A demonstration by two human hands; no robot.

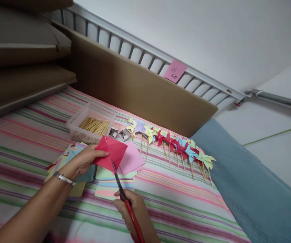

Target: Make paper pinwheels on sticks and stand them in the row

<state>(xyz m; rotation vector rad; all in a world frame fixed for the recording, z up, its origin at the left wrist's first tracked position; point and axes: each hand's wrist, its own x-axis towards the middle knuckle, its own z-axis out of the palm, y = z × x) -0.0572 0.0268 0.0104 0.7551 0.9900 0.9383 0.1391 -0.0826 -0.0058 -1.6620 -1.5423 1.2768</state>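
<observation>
My left hand (89, 157) pinches a square of red paper (111, 152) at its left side, thumb on top. A slit runs inward from the paper's upper corner. In my right hand (132, 209) is a pair of scissors (121, 190) with red handles, its blades at the paper's lower corner and pointing toward the middle. Beneath the red paper lie pink paper squares (132, 158) and a fanned stack of coloured paper (115, 185). More paper sheets (71, 155) are piled under my left wrist, partly hidden.
A clear plastic box (92, 118) holds many thin wooden sticks (94, 125). Beside it are small boxes of metal pins (123, 135). Several paper pinwheels (169, 141) on sticks lie in a row to the right. Cardboard (135, 84) stands behind the striped cloth (186, 202).
</observation>
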